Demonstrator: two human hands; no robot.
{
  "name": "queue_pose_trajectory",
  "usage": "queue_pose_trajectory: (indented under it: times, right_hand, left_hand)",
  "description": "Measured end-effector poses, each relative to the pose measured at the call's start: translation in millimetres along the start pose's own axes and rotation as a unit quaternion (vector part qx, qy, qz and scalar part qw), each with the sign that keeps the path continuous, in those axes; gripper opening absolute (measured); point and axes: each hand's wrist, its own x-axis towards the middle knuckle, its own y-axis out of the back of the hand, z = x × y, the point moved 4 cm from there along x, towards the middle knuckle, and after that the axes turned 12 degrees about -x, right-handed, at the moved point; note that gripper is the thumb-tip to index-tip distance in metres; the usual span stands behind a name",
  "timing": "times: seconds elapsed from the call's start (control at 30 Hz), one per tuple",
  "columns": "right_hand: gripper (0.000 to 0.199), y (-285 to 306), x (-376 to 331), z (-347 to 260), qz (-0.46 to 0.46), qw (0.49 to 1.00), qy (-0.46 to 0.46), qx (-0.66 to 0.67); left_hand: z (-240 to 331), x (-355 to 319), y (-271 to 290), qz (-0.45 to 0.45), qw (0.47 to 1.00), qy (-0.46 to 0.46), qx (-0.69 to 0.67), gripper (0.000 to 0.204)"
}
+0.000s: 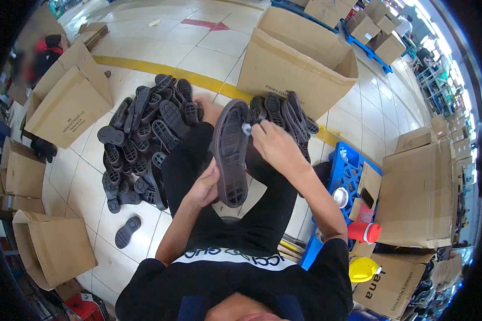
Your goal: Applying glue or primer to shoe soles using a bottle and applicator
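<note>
A dark brown shoe sole [231, 155] is held upright above my lap, its hollow gridded side facing me. My left hand [205, 186] is closed around its lower left edge. My right hand [273, 143] pinches a small whitish-grey piece [246, 129] against the upper right rim of the sole; its exact kind is too small to make out. A large heap of similar soles [139, 125] lies on the floor to my left. More soles [273, 109] stand beyond my right knee, partly hidden by my arm and hand.
One loose sole [127, 232] lies apart on the tiles. Cardboard boxes stand at the far right [297, 64] and left [69, 115]. On my right, a blue pallet [339, 171] carries a white bowl [340, 197], a phone [367, 198], a red container [364, 232] and a yellow bottle [363, 269].
</note>
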Motion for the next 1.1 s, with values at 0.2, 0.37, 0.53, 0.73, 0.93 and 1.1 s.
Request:
queue_pose_trajectory:
  times: [0.2,0.37,0.53,0.73,0.93,1.1]
  right_hand:
    - [0.015,9,-34,-30,-0.119,0.982,0.133,0.055]
    - [0.016,10,-66,-51,-0.197,0.958,0.191,0.086]
    - [0.017,16,-52,-64,-0.198,0.943,0.220,0.154]
    - [0.016,-2,6,-37,-0.160,0.937,0.176,0.256]
    - [0.020,11,39,-16,-0.027,0.977,0.145,0.155]
    - [0.026,11,-3,-44,-0.038,0.981,0.187,0.024]
  left_hand:
    - [5,1,13,0.042,0.998,-0.040,-0.014,0.068]
    - [16,8,8,0.007,0.997,-0.077,-0.019,0.063]
    - [16,8,9,0.017,0.996,-0.070,-0.051,0.063]
    - [3,-2,17,0.069,0.995,-0.059,-0.038,0.066]
    - [3,-1,10,0.002,0.997,-0.038,-0.065,0.067]
    - [5,-9,30,0.061,0.990,-0.079,-0.099,0.063]
